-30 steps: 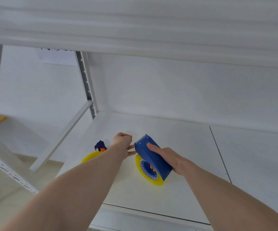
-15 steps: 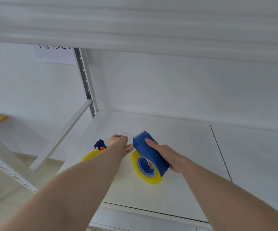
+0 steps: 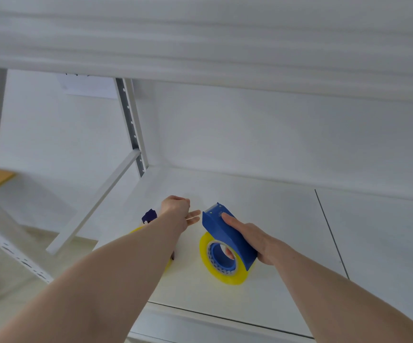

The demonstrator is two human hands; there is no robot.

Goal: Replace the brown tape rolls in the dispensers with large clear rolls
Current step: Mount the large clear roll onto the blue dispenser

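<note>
1. Head view: right hand [image 3: 257,240] is wrapped around the blue dispenser [image 3: 227,233], index finger along the top, yellowish tape roll [image 3: 221,262] loaded in it, sitting on the white shelf [image 3: 287,219].
2. Left hand [image 3: 177,209] is loosely curled, two fingers out, just left of the dispenser's blade end; can't tell if it's pinching anything.
3. Second dispenser [image 3: 149,216] mostly hidden behind the left forearm.

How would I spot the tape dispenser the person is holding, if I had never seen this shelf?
Find the white shelf board under the upper shelf. Near its front left stands a blue dispenser with a yellowish clear roll, gripped by the right hand. Unlike the second dispenser, mostly hidden behind the left forearm, this one is in full view.
</note>
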